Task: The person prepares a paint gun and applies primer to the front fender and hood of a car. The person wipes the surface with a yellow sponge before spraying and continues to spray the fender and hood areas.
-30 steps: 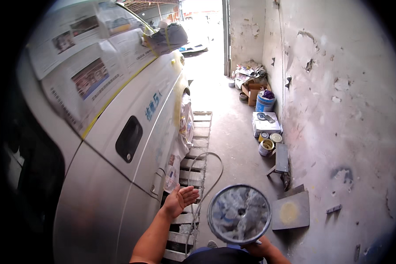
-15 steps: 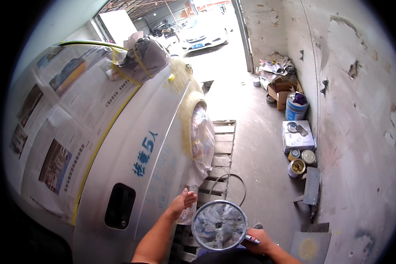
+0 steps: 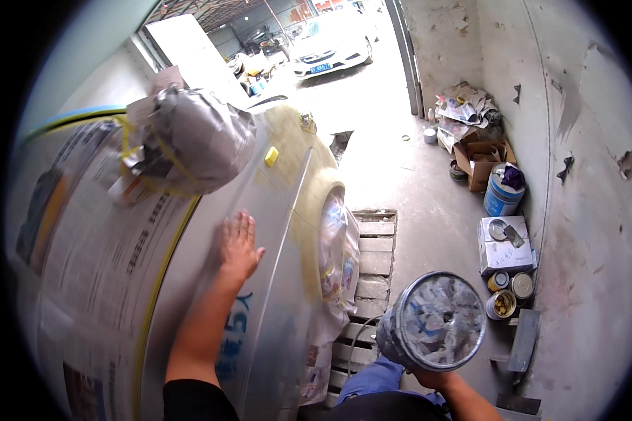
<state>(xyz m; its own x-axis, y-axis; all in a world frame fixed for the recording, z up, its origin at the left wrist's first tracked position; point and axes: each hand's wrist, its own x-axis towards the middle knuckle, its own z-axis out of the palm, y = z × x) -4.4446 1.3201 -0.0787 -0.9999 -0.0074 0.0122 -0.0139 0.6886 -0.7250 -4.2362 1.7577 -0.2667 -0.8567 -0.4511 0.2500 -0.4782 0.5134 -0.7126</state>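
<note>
My left hand (image 3: 239, 245) lies with fingers stretched flat on, or just over, the silver side panel of the car (image 3: 203, 259), below the paper-wrapped mirror (image 3: 207, 137). Blue writing on the panel is partly behind my forearm. My right hand (image 3: 432, 377) holds up a spray gun, of which the round, paint-smeared cup (image 3: 442, 319) with a small hole in its lid shows from above. The cup hides most of my right fingers and the gun's body. Newspaper sheets (image 3: 112, 231) edged with yellow tape cover the car's window area. A small yellow block (image 3: 272, 156) rests on the front fender.
Plastic sheeting (image 3: 338, 245) covers the front wheel above a floor grating (image 3: 376, 256). A hose (image 3: 357, 344) curves beside it. Along the right wall stand a blue-white drum (image 3: 502, 196), a white box (image 3: 504, 242), cans (image 3: 502, 304) and a cardboard box (image 3: 481, 165). A white car (image 3: 330, 52) stands outside.
My left hand has moved forward from beside the car to its side panel. The spray gun has shifted right and forward in my right hand. The view has moved along the car.
</note>
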